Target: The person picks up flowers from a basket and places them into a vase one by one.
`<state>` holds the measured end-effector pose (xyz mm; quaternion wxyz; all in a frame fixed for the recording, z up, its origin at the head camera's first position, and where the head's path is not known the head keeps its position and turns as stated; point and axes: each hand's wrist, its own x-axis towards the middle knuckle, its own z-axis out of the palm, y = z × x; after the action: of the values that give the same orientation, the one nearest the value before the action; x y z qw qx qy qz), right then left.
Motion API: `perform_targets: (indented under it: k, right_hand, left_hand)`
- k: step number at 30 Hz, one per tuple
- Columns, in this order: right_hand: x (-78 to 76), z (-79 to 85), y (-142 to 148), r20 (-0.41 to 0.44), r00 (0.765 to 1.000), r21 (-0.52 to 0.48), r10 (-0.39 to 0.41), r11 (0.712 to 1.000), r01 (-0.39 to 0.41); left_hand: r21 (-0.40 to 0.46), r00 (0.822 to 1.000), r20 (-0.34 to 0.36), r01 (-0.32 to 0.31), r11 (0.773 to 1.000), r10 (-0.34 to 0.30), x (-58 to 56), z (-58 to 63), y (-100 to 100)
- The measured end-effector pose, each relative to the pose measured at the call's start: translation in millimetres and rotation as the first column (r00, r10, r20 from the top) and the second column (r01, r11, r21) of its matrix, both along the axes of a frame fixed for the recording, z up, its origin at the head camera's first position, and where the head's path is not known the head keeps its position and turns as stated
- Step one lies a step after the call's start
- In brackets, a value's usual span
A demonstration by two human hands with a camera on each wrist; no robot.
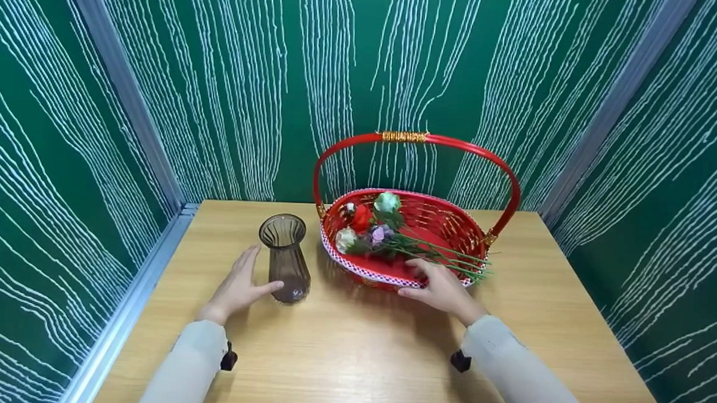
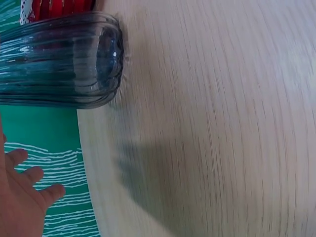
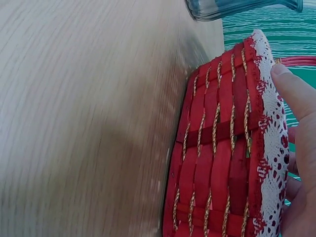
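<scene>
A clear smoky-tinted glass vase (image 1: 289,265) with a flared, ribbed mouth stands upright on the table. Just left of it is my left hand (image 1: 239,287), thumb and fingers spread apart, the thumb overlapping the vase's lower side in the head view. The left wrist view shows a gap between the vase (image 2: 64,61) and these fingers (image 2: 33,175). My right hand (image 1: 442,288) is at the front rim of a red woven basket (image 3: 217,143), its fingers reaching over the lace edge and the thumb at the rim. Artificial flowers (image 1: 369,229) lie inside, stems pointing right.
The basket's tall red handle (image 1: 503,162) arches over it, with gold wrapping at the top. Green panels (image 1: 314,92) with white wavy lines enclose the wooden table (image 1: 341,356) at the back and sides. A metal rail (image 1: 128,319) runs along the left edge.
</scene>
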<state>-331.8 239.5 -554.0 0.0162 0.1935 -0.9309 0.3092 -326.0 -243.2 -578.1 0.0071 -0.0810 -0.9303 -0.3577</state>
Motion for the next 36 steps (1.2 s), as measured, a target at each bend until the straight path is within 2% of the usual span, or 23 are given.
perform_targets:
  k: [8, 13, 19, 26, 31, 36]
  right_hand:
    - [1.4, -3.8, -1, -0.004, 1.0, 0.018, 0.002, 1.0, -0.002]
    - [1.5, -9.9, -1, -0.055, 0.998, 0.015, 0.016, 1.0, -0.016]
    - [-0.5, -13.9, -2, -0.099, 0.995, 0.012, 0.019, 1.0, -0.018]
    - [-0.9, -17.7, -2, -0.157, 0.987, 0.026, 0.021, 1.0, -0.017]
    - [-0.3, -20.9, -1, -0.189, 0.982, 0.021, 0.001, 1.0, 0.003]
    - [0.5, -22.0, -3, -0.19, 0.982, 0.019, -0.006, 1.0, 0.01]
  left_hand:
    - [0.102, 1.0, 0.024, -0.022, 0.995, 0.019, -1.0, -2.2, 9]
    - [0.173, 0.999, 0.022, -0.044, 0.984, 0.041, -2.4, -6.4, 17]
    - [0.282, 0.998, 0.02, -0.065, 0.957, 0.062, -4.6, -11.9, 23]
    - [0.389, 0.999, -0.007, -0.043, 0.92, 0.05, -8.6, -19.4, 30]
    - [0.427, 0.998, -0.01, -0.051, 0.903, 0.061, -11.9, -25.8, 34]
    - [0.422, 0.997, -0.018, -0.056, 0.905, 0.069, -12.3, -31.0, 37]
